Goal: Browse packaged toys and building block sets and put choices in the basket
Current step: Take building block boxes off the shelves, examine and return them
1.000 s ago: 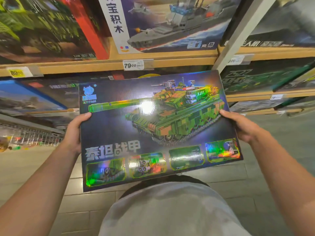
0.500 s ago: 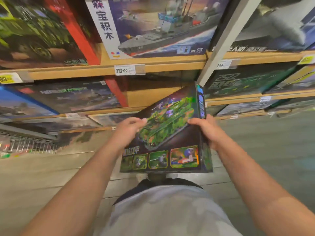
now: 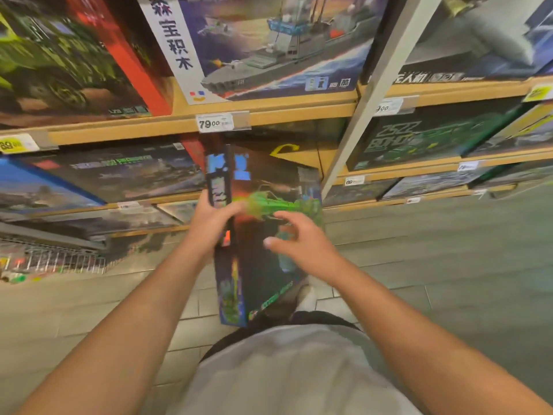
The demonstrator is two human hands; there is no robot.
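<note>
the tank box (image 3: 263, 244) stands on end, long side upright, in front of the shelves (image 3: 269, 115) and above the floor. the left hand (image 3: 209, 223) grips its left edge, thumb across the front. the right hand (image 3: 299, 244) hovers at the front, fingers loosely spread, holding nothing.

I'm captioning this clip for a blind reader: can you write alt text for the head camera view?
A person stands a tank building-block box on end before toy shelves, the left hand gripping its left edge and the right hand open in front of it. Above, a warship set sits over a 79.00 price tag.
</note>
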